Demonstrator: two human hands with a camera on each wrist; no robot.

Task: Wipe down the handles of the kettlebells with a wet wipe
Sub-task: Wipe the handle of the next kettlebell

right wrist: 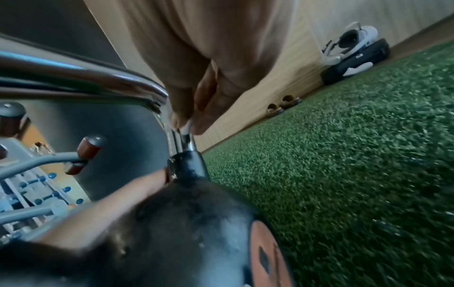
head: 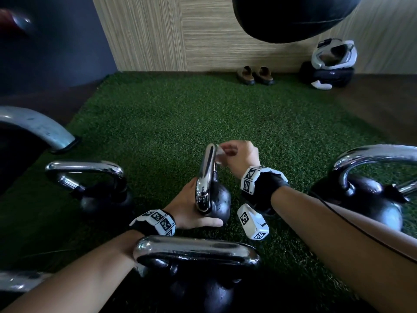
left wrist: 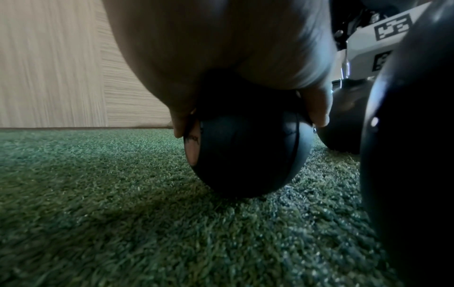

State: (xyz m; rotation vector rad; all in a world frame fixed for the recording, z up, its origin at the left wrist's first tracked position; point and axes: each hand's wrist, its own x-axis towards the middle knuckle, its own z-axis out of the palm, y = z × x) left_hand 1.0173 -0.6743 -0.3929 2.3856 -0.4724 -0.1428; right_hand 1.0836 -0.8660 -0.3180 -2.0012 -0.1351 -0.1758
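Observation:
A small black kettlebell (head: 217, 203) with a chrome handle (head: 206, 177) stands on the green turf in the middle. My left hand (head: 191, 211) grips its ball from the left side, thumb and fingers (left wrist: 180, 124) curled round the ball (left wrist: 248, 153). My right hand (head: 234, 154) pinches a white wet wipe (head: 218, 154) against the far upper part of the handle; in the right wrist view its fingertips (right wrist: 199, 124) press the wipe (right wrist: 185, 127) onto the handle's chrome leg (right wrist: 176, 139), above the ball (right wrist: 186, 223).
More chrome-handled kettlebells stand around: left (head: 94, 184), near front (head: 198, 267), right (head: 370, 190), far left (head: 33, 132). A pair of slippers (head: 255, 75) and a headset on a black case (head: 331, 64) lie by the wall. A black bag (head: 291, 16) hangs overhead.

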